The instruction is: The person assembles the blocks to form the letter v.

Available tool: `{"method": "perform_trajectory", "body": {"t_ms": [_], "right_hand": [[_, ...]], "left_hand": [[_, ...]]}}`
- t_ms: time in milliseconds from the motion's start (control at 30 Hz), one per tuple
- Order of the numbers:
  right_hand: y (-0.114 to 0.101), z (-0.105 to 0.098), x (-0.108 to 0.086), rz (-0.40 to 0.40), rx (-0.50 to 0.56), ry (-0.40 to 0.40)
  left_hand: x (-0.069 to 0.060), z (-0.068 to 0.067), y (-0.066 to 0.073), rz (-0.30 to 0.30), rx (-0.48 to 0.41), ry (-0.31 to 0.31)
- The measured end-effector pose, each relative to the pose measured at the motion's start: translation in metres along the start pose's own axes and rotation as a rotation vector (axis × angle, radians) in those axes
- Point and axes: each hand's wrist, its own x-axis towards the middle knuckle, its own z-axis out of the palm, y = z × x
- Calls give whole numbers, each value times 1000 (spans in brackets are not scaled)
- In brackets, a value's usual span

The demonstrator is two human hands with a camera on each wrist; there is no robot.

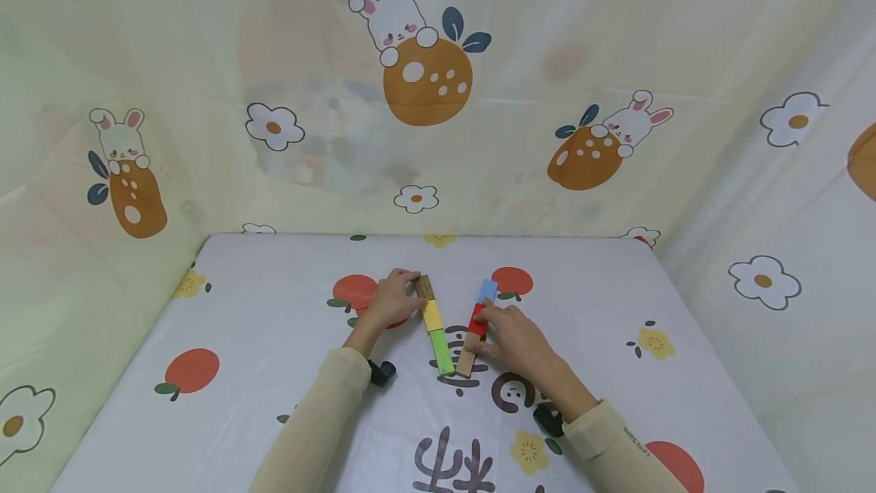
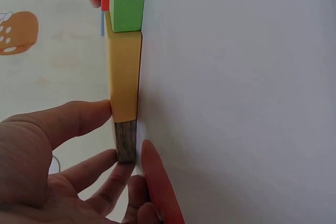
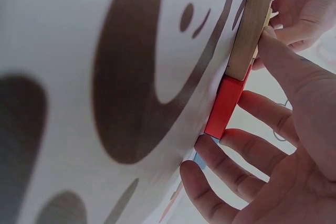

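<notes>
On the white cloth two short rows of blocks form a V shape that narrows toward me. The left row has a dark brown block [image 1: 425, 287], a yellow block [image 1: 432, 316] and a green block [image 1: 442, 354], end to end. In the right row lie a blue block [image 1: 487, 291], a red block [image 1: 477, 319] and a light wood block [image 1: 467, 358]. My left hand [image 1: 390, 303] rests against the left row: thumb on the yellow block, fingertips at the brown block's far end. My right hand [image 1: 518, 338] touches the right row, thumb by the wood block, fingers along the red one.
The tabletop cloth [image 1: 274, 341] carries printed fruit, flowers and dark lettering. Behind the table's back edge hangs a patterned curtain [image 1: 328, 173], and more curtain encloses both sides. A black wrist strap [image 1: 382, 373] shows at my left sleeve.
</notes>
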Motion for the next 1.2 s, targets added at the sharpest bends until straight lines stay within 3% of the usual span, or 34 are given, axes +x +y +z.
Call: {"method": "perform_trajectory", "body": {"t_ms": [600, 1200], "right_hand": [[0, 0, 0, -7, 12, -4], [1, 0, 1, -17, -11, -1]], "left_hand": [[2, 3, -4, 6, 11, -14], [-6, 1, -6, 68, -31, 13]]}}
